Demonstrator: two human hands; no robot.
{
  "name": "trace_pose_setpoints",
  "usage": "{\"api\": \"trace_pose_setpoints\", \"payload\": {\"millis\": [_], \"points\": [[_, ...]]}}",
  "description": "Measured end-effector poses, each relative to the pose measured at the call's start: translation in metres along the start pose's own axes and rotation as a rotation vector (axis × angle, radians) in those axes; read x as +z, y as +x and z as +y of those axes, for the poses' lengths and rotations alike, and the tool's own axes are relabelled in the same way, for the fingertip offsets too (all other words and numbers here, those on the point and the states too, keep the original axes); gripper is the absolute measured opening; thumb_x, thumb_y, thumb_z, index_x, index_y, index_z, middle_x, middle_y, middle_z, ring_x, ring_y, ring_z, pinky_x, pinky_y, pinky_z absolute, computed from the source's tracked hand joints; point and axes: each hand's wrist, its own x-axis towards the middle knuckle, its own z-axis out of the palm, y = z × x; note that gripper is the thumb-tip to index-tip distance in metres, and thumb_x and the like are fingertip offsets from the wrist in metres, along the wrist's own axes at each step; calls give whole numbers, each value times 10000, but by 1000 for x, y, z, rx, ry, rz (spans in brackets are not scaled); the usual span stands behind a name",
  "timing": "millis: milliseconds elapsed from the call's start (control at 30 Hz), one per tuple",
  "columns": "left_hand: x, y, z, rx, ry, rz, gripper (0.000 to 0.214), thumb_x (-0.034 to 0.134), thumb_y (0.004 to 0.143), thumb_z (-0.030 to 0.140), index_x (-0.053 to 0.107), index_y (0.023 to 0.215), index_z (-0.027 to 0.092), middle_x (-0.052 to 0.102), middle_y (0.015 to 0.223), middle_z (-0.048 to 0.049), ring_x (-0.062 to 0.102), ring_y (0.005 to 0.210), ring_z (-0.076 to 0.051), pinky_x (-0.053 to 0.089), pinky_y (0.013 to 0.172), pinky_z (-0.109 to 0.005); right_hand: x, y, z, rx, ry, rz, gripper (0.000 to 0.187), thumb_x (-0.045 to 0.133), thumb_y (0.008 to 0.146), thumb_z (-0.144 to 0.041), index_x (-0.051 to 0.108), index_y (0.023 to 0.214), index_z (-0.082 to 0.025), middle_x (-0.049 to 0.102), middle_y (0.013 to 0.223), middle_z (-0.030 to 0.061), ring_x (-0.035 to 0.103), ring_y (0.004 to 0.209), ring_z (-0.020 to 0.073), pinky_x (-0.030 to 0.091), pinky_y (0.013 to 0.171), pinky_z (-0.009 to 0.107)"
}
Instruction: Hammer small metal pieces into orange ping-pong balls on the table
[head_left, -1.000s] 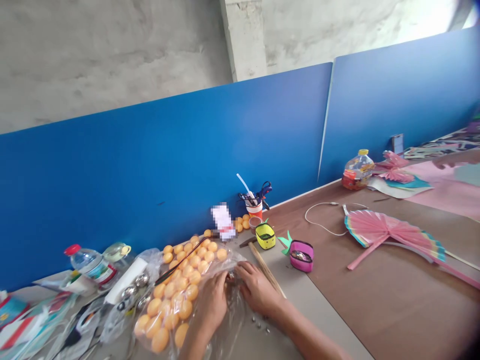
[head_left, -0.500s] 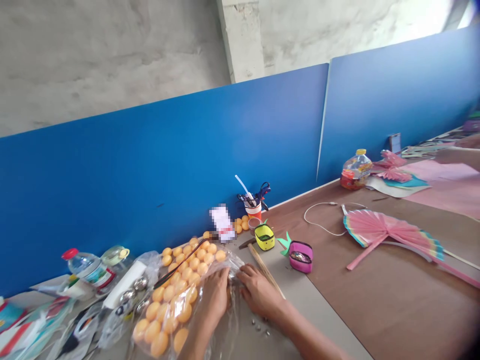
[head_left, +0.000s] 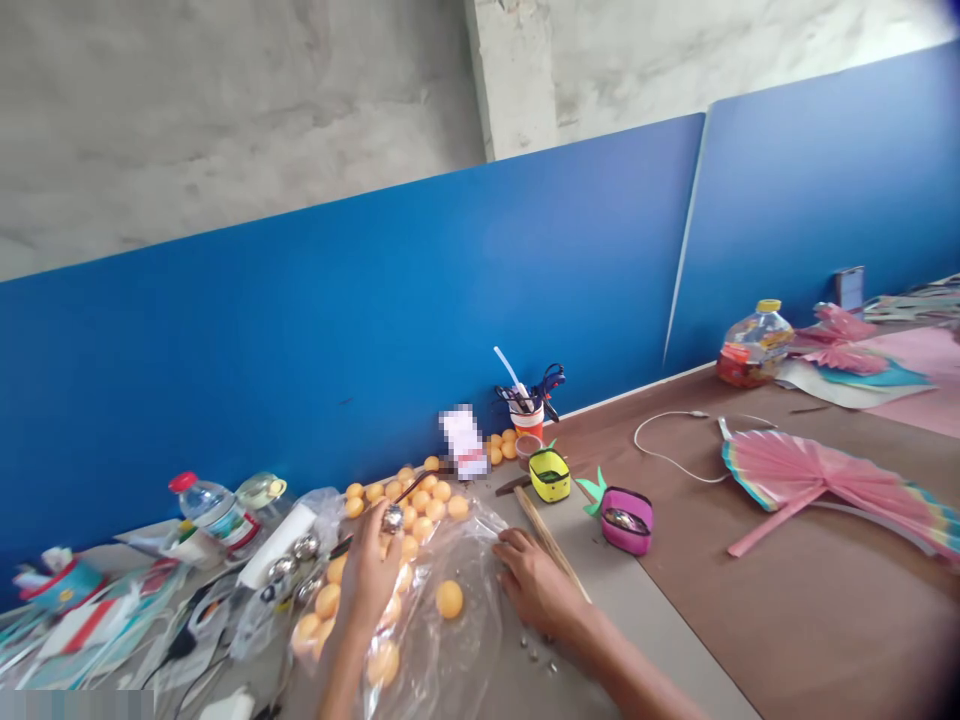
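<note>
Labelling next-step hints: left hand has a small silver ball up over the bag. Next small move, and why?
Likely carry the silver ball clear and set it beside the other silver balls left of the clear plastic bag. The left hand pinches it above the orange balls, and the right hand lies flat on the bag, holding it down.

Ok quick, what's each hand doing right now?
Left hand: pinching a small silver ball.
Right hand: open, resting flat at the plastic bag edge.

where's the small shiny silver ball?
Head view, left of centre: the small shiny silver ball is pinched by the left hand, above orange balls and a clear plastic bag.
</note>
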Motion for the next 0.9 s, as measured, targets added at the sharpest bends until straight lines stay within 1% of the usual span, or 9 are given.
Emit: {"api": "trace_pose_setpoints", "payload": {"millis": [100,200,300,333,433,600,700,800,900], "points": [[-15,9,-45,-108,148,34,441,415,863,228,538,1284,178,629,1259,-165,588,1196,-291,454,1036,-437,1,1,1,5,4,-2,337,490,832,-111,707,1083,-171,639,1232,119,552,1227,242,421,1070,382],[-29,9,-79,-272,311,50,463,390,892,222,506,1322,93,625,1227,-234,614,1140,-338,472,986,-462,2,1,2,-2,5,3,351,490,820,-107,710,1086,-172,637,1236,122,558,1230,244,423,1072,385],[-37,9,-94,-410,442,116,521,423,893,237,459,1379,53,562,1303,-287,542,1250,-379,478,961,-468,1,1,1,1,2,-3,368,481,813,-97,709,1088,-184,639,1240,119,562,1228,249,430,1063,399],[-38,10,-94,-434,482,99,551,447,886,257,448,1386,26,521,1341,-317,508,1288,-398,470,971,-477,1,0,1,4,2,-5,372,478,812,-95,707,1091,-183,638,1243,120,563,1227,251,432,1061,400],[-35,11,-85,-398,558,36,534,447,895,302,488,1363,48,456,1420,-325,522,1267,-421,451,991,-527,1,0,1,6,1,2,366,469,820,-96,711,1082,-178,640,1229,119,569,1217,246,436,1057,392],[-13,9,-44,-81,397,39,386,436,888,270,614,1200,129,616,1286,-205,543,1255,-326,411,1080,-449,1,0,2,-16,10,10,342,474,833,-102,716,1065,-170,655,1184,123,575,1187,241,446,1041,373],[4,10,-15,60,262,-19,345,427,886,255,650,1137,177,673,1208,-140,587,1188,-283,425,1071,-417,0,1,1,-42,29,33,302,487,833,-104,720,1012,-172,675,1135,121,579,1153,250,456,1018,382],[20,18,9,109,243,-156,356,392,892,187,679,1101,185,696,1191,-117,605,1168,-258,429,1063,-399,0,2,1,-46,48,87,285,495,824,-92,718,977,-183,685,1103,106,586,1116,247,467,991,391],[36,33,25,61,291,-298,379,380,900,140,679,1132,147,679,1254,-133,583,1212,-243,399,1077,-363,0,3,0,-60,62,108,315,488,813,-65,712,999,-187,693,1085,93,592,1097,235,467,984,386]]}}
